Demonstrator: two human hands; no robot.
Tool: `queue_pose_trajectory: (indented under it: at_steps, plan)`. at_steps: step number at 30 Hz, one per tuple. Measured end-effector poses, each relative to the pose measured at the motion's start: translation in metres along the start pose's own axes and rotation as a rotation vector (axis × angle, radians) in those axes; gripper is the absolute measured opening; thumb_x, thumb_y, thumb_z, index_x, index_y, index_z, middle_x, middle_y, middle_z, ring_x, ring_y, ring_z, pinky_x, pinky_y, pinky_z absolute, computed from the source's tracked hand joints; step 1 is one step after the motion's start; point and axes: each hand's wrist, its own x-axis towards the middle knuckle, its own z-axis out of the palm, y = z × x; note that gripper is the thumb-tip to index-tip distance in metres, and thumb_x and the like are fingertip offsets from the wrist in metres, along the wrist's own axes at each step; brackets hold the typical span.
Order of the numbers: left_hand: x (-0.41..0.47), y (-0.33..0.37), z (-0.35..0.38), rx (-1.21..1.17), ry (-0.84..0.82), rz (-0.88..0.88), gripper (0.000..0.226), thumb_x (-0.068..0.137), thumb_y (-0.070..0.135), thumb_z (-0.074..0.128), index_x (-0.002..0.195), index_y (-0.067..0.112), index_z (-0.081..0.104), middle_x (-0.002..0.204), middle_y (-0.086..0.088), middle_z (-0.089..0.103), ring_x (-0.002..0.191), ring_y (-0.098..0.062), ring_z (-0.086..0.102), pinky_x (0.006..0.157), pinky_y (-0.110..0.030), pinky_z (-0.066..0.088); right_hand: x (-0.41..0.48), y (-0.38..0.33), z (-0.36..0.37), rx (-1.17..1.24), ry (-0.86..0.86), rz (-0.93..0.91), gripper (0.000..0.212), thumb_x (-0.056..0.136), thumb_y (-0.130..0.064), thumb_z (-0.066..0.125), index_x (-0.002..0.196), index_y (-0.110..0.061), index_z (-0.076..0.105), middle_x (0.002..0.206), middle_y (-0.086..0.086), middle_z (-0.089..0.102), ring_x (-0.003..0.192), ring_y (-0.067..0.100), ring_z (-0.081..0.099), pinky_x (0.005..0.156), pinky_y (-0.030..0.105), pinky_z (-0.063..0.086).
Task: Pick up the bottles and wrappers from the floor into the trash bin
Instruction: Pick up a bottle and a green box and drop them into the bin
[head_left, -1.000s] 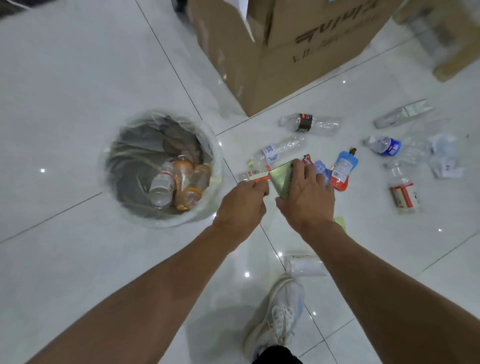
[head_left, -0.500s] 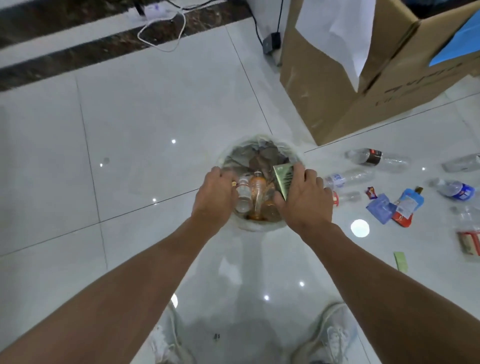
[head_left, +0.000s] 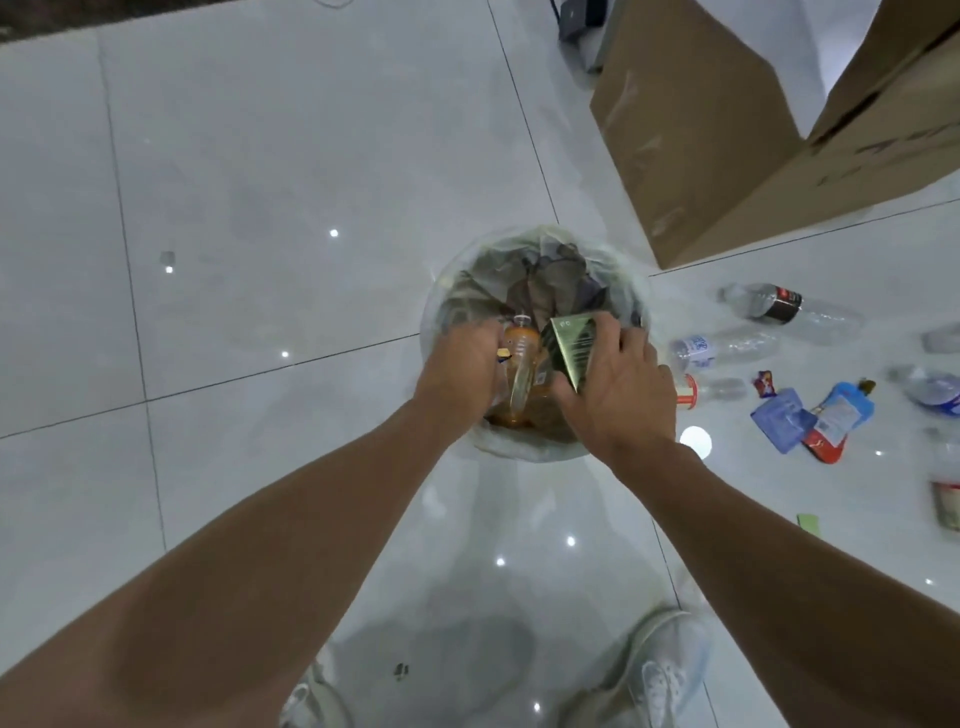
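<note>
Over the round, bag-lined trash bin (head_left: 530, 451), the right hand (head_left: 618, 395) grips a flat gold-green wrapper (head_left: 571, 348); the left hand (head_left: 457, 374) is curled, its contents hidden. This looks like the drop step: next, both hands need to let go above the opening.

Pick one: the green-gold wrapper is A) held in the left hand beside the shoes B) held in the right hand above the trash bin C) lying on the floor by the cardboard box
B: the right hand grips the green-gold wrapper over the open trash bin.

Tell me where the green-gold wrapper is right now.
In the head view, the green-gold wrapper is held in the right hand, over the open trash bin, just right of the orange bottle inside it.
</note>
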Motion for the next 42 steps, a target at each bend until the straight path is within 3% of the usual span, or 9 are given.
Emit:
queue_pose_trajectory:
  at_steps: [7, 13, 18, 21, 26, 29, 33, 37, 42]
  plan:
    - [0.013, -0.003, 0.030, 0.061, -0.082, -0.037, 0.065, 0.082, 0.027, 0.072, 0.137, 0.012, 0.041, 0.128, -0.013, 0.055, 0.115, -0.029, 0.055, 0.095, -0.036, 0.045, 0.011, 0.014, 0.017, 0.002, 0.014, -0.008, 0.069, 0.083, -0.048, 0.057, 0.137, -0.015, 0.030, 0.126, 0.016, 0.049, 0.114, 0.035, 0.050, 0.092, 0.046, 0.044]
    - [-0.001, -0.016, 0.011, -0.029, -0.047, 0.057, 0.048, 0.085, 0.016, 0.064, 0.129, 0.014, 0.043, 0.110, -0.010, 0.062, 0.098, -0.028, 0.061, 0.078, -0.033, 0.049, 0.010, -0.008, 0.024, -0.035, -0.016, 0.013, 0.063, 0.082, -0.047, 0.054, 0.131, -0.014, 0.034, 0.124, 0.014, 0.051, 0.113, 0.034, 0.050, 0.094, 0.046, 0.040]
    - [-0.018, -0.025, 0.001, 0.158, 0.196, 0.166, 0.039, 0.081, 0.018, 0.064, 0.118, 0.023, 0.052, 0.114, -0.001, 0.053, 0.099, -0.021, 0.054, 0.066, -0.030, 0.043, 0.026, -0.026, 0.037, -0.028, -0.040, 0.043, 0.058, 0.083, -0.046, 0.054, 0.127, -0.014, 0.036, 0.122, 0.014, 0.049, 0.114, 0.033, 0.048, 0.094, 0.047, 0.039]
    - [-0.020, -0.035, -0.002, 0.216, 0.267, 0.147, 0.040, 0.079, 0.016, 0.065, 0.116, 0.024, 0.053, 0.116, -0.001, 0.051, 0.105, -0.020, 0.051, 0.067, -0.029, 0.044, 0.036, -0.028, 0.046, -0.040, -0.055, 0.034, 0.060, 0.088, -0.048, 0.055, 0.131, -0.012, 0.034, 0.124, 0.015, 0.046, 0.116, 0.033, 0.047, 0.096, 0.045, 0.039]
    - [-0.022, -0.046, -0.002, 0.239, 0.225, 0.102, 0.039, 0.081, 0.016, 0.060, 0.118, 0.023, 0.053, 0.118, 0.000, 0.052, 0.106, -0.022, 0.047, 0.071, -0.032, 0.046, 0.031, -0.027, 0.051, 0.043, -0.134, 0.019, 0.053, 0.091, -0.045, 0.053, 0.131, -0.013, 0.038, 0.127, 0.013, 0.045, 0.119, 0.031, 0.045, 0.099, 0.044, 0.038]
    - [-0.022, -0.042, -0.002, 0.340, 0.207, 0.121, 0.037, 0.084, 0.022, 0.056, 0.121, 0.022, 0.053, 0.118, 0.000, 0.054, 0.106, -0.025, 0.047, 0.081, -0.035, 0.040, 0.019, -0.022, 0.048, 0.022, -0.099, -0.009, 0.044, 0.090, -0.037, 0.051, 0.126, -0.013, 0.042, 0.123, 0.012, 0.047, 0.114, 0.029, 0.045, 0.097, 0.042, 0.038]
    - [-0.019, -0.019, -0.002, 0.333, 0.167, 0.120, 0.038, 0.085, 0.023, 0.056, 0.123, 0.019, 0.050, 0.121, -0.003, 0.052, 0.110, -0.025, 0.047, 0.082, -0.036, 0.042, 0.014, -0.008, 0.030, 0.046, -0.041, -0.017, 0.041, 0.088, -0.031, 0.051, 0.125, -0.013, 0.044, 0.122, 0.011, 0.047, 0.113, 0.030, 0.045, 0.097, 0.041, 0.037]
    - [-0.012, 0.006, 0.001, 0.362, 0.118, 0.135, 0.042, 0.086, 0.026, 0.055, 0.127, 0.018, 0.049, 0.124, -0.005, 0.052, 0.114, -0.024, 0.047, 0.088, -0.038, 0.044, 0.014, 0.026, 0.008, 0.037, 0.030, -0.021, 0.040, 0.089, -0.029, 0.049, 0.126, -0.013, 0.043, 0.124, 0.012, 0.047, 0.113, 0.029, 0.046, 0.097, 0.040, 0.039]
    - [-0.001, 0.055, 0.016, 0.361, 0.189, 0.193, 0.040, 0.085, 0.019, 0.054, 0.125, 0.016, 0.054, 0.119, -0.006, 0.055, 0.108, -0.026, 0.050, 0.088, -0.040, 0.045, 0.008, 0.097, -0.012, 0.100, 0.091, 0.051, 0.048, 0.090, -0.027, 0.052, 0.135, -0.015, 0.040, 0.131, 0.011, 0.047, 0.116, 0.028, 0.049, 0.098, 0.042, 0.042]
